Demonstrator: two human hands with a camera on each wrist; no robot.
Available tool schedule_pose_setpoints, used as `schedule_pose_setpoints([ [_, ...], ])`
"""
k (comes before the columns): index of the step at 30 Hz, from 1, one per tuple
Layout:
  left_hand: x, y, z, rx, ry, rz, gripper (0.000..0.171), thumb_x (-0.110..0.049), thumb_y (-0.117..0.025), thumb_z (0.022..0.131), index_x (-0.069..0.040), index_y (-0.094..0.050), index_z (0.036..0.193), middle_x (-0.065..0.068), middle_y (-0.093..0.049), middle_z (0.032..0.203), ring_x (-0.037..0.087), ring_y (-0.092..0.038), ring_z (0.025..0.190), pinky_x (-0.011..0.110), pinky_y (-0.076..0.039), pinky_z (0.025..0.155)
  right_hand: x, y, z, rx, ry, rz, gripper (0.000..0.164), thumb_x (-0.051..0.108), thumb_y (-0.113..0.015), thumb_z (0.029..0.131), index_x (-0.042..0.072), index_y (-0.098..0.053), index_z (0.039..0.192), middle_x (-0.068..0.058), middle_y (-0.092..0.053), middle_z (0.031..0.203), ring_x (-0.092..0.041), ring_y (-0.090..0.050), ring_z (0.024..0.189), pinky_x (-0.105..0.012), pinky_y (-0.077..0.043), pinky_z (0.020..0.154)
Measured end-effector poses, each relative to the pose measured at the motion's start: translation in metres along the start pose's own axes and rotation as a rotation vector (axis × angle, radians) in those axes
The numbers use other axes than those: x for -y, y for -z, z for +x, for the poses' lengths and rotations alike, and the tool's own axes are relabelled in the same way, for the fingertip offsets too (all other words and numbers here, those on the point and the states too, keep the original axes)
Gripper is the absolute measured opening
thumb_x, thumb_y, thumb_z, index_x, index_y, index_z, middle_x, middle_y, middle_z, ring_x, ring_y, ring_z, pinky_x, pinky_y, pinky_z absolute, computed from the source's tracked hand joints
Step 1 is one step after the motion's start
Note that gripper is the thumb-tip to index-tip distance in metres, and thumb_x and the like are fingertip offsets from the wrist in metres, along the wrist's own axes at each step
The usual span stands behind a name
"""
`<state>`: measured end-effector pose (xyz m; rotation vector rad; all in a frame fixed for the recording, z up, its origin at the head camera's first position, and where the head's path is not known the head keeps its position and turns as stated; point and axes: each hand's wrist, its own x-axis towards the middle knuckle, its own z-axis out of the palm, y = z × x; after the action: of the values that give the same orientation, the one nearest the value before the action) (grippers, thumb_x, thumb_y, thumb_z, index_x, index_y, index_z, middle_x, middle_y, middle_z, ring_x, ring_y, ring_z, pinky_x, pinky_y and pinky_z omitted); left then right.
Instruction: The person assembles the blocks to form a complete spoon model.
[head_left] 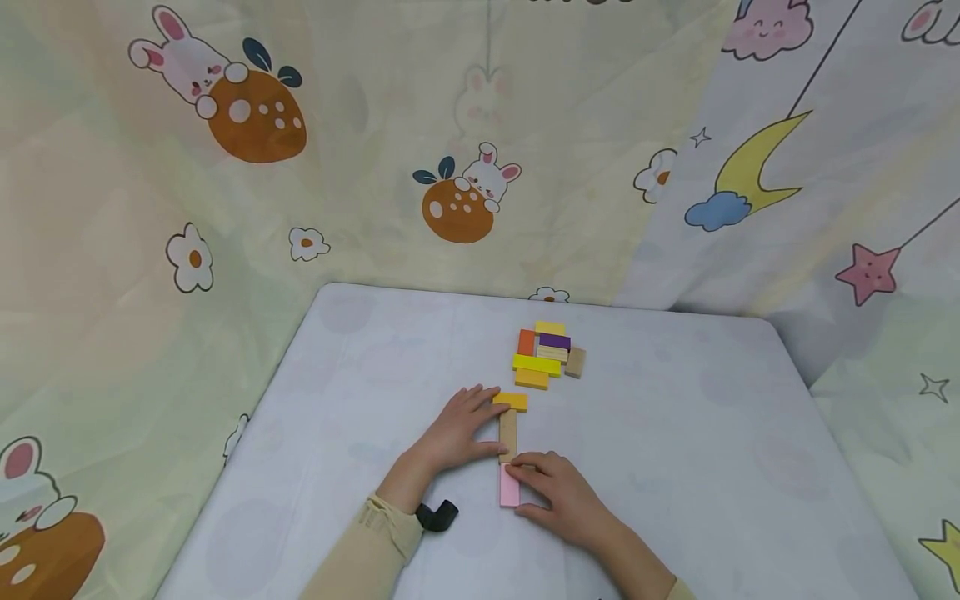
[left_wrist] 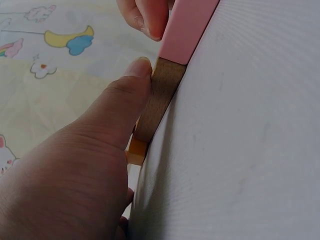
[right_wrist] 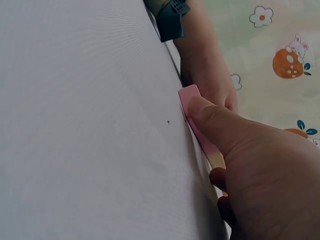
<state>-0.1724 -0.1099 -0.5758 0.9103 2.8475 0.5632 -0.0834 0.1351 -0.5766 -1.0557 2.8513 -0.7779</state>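
Three blocks lie end to end in the head view. A pink block is nearest the person, a tan wooden block follows, and a yellow-orange block lies crosswise at the far end. My left hand holds the tan block, thumb by its near end and forefinger at its far end beside the orange one. Lengthwise, my right hand pinches the pink block, its thumb on the near end and forefinger by the seam with the tan block. In the left wrist view, the pink block meets the tan block.
Beyond the row, several blocks sit in a cluster, among them a red-orange block, a purple block, a yellow block and a tan block. The white tabletop ends at a printed cloth backdrop.
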Motion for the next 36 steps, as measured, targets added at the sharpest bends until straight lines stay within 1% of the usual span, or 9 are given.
schedule_pose_setpoints([
  [6,0.001,-0.001,0.0,0.004,-0.001,0.003,0.075,-0.073,-0.054,0.086,-0.034,-0.043,0.149,-0.005,-0.028,0.163,0.024,-0.022,0.152,0.045,-0.014,0.127,-0.001,-0.001,0.001,-0.014,0.006,-0.003,0.06,0.053,-0.07,0.085,0.033,-0.056,0.14,0.02,-0.052,0.138,-0.001,-0.049,0.107,-0.028,-0.049,0.091],
  [12,0.002,-0.003,0.0,-0.002,0.002,0.008,0.076,-0.075,-0.051,0.085,-0.035,-0.043,0.149,-0.007,-0.028,0.162,0.024,-0.023,0.152,0.046,-0.015,0.127,0.0,-0.001,0.002,-0.006,0.001,-0.011,0.059,0.054,-0.07,0.085,0.034,-0.056,0.139,0.021,-0.052,0.139,0.0,-0.049,0.106,-0.028,-0.049,0.091],
  [22,0.004,-0.005,0.001,-0.023,-0.015,-0.007,0.077,-0.078,-0.048,0.084,-0.036,-0.042,0.149,-0.007,-0.029,0.162,0.025,-0.024,0.151,0.049,-0.017,0.126,-0.002,-0.002,0.003,-0.007,0.001,-0.013,0.059,0.054,-0.071,0.085,0.034,-0.057,0.139,0.021,-0.052,0.139,0.0,-0.049,0.106,-0.029,-0.048,0.091],
  [26,0.003,-0.004,0.001,-0.024,-0.014,-0.01,0.077,-0.077,-0.05,0.084,-0.035,-0.043,0.148,-0.006,-0.029,0.162,0.026,-0.025,0.151,0.049,-0.018,0.126,-0.001,-0.002,0.003,0.007,-0.009,-0.004,0.06,0.057,-0.069,0.085,0.035,-0.055,0.139,0.02,-0.051,0.14,-0.001,-0.05,0.111,-0.032,-0.048,0.095],
  [28,0.002,-0.004,0.001,-0.021,-0.01,-0.013,0.076,-0.076,-0.051,0.084,-0.035,-0.044,0.148,-0.006,-0.029,0.162,0.026,-0.024,0.151,0.048,-0.017,0.126,-0.001,0.0,0.002,0.023,-0.028,0.022,0.059,0.059,-0.066,0.086,0.037,-0.054,0.14,0.021,-0.05,0.141,-0.003,-0.051,0.116,-0.036,-0.048,0.1],
  [30,0.002,-0.003,0.0,-0.018,-0.004,-0.013,0.076,-0.075,-0.052,0.084,-0.035,-0.044,0.148,-0.006,-0.029,0.162,0.025,-0.024,0.152,0.047,-0.016,0.127,-0.001,0.003,0.003,0.033,-0.053,0.082,0.054,0.056,-0.064,0.089,0.038,-0.055,0.139,0.02,-0.05,0.141,-0.006,-0.051,0.123,-0.04,-0.047,0.104],
  [32,0.001,-0.001,0.0,-0.015,0.001,-0.013,0.076,-0.075,-0.052,0.084,-0.035,-0.044,0.148,-0.007,-0.029,0.162,0.024,-0.023,0.152,0.046,-0.016,0.127,-0.001,0.008,0.004,0.046,-0.094,0.165,0.047,0.051,-0.063,0.092,0.038,-0.056,0.137,0.019,-0.05,0.141,-0.008,-0.051,0.126,-0.04,-0.048,0.106],
  [34,0.0,-0.001,0.0,-0.009,0.005,-0.011,0.076,-0.075,-0.052,0.085,-0.035,-0.044,0.148,-0.007,-0.028,0.162,0.023,-0.022,0.152,0.045,-0.015,0.127,-0.004,0.014,0.006,0.047,-0.141,0.24,0.041,0.043,-0.063,0.095,0.036,-0.058,0.135,0.018,-0.051,0.14,-0.008,-0.053,0.125,-0.038,-0.051,0.104],
  [36,-0.001,0.0,0.0,-0.004,0.012,-0.014,0.076,-0.075,-0.053,0.085,-0.035,-0.044,0.148,-0.007,-0.028,0.162,0.023,-0.022,0.152,0.045,-0.014,0.127,-0.009,0.02,0.009,0.039,-0.198,0.273,0.037,0.038,-0.063,0.096,0.035,-0.06,0.133,0.018,-0.051,0.139,-0.008,-0.052,0.126,-0.038,-0.052,0.104],
])
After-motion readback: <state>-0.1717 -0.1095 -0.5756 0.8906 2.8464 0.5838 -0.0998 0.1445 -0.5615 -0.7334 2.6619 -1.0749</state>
